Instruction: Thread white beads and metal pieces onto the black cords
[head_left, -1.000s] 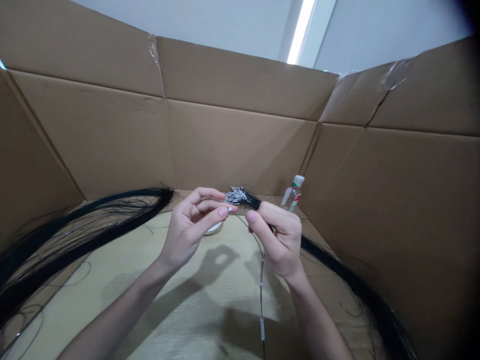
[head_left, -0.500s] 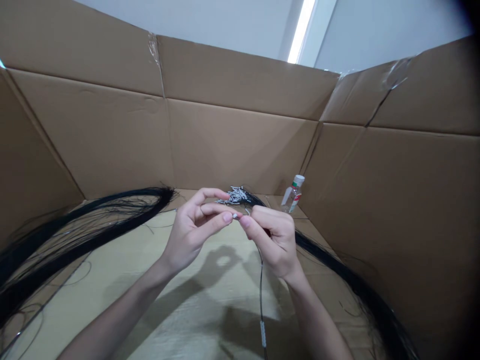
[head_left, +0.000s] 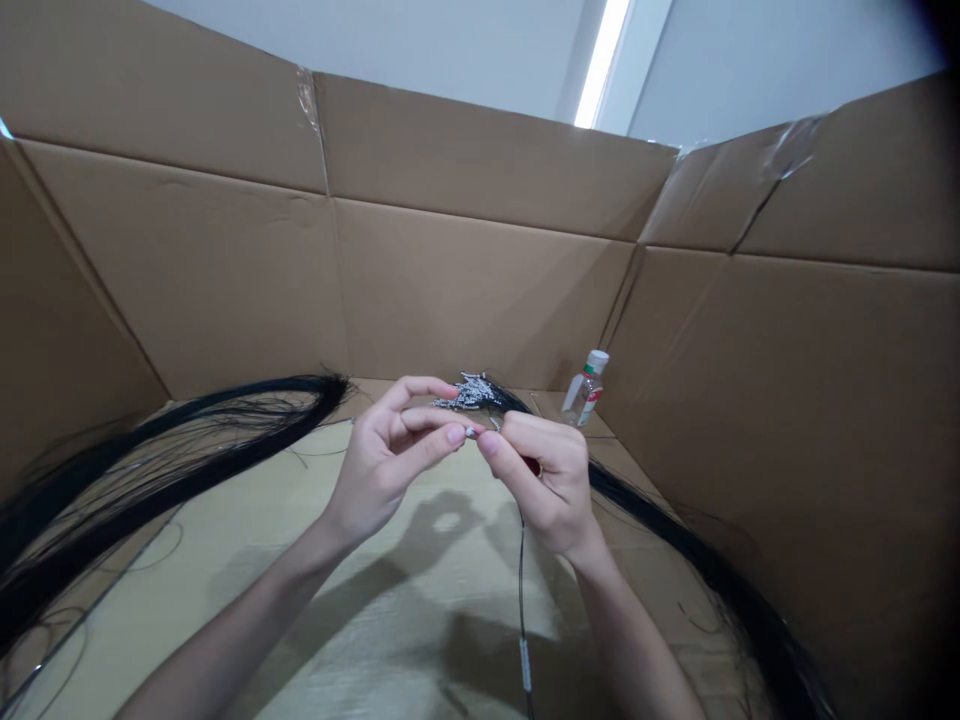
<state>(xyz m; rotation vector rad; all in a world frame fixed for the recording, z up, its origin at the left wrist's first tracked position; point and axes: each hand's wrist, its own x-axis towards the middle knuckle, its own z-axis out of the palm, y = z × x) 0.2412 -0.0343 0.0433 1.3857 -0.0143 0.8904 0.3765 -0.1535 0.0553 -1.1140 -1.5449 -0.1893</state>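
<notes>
In the middle of the head view, my left hand [head_left: 379, 465] pinches a tiny whitish piece [head_left: 470, 432] between thumb and a finger. Its index finger is raised and curved above the pinch. My right hand [head_left: 547, 475] is closed, its thumb pressed against the bent index finger, just right of that piece. From below the right hand hangs a thin black cord [head_left: 522, 570], with a short whitish ribbed section [head_left: 525, 663] low on it. The cord's upper end is hidden by the fingers. Behind both hands lies a cluster of white-and-black beaded-looking ends [head_left: 472, 392].
A black bundle of strands [head_left: 667, 535] runs from the cluster to the lower right. Another looped black bundle [head_left: 217, 465] lies at left. A small clear bottle with a white cap [head_left: 585, 390] stands at the back right. Cardboard walls [head_left: 480, 290] surround the pale work surface [head_left: 277, 520].
Both hands hold almost the same pose and place. The hanging cord has shifted very slightly, its whitish section a touch higher and to the left.
</notes>
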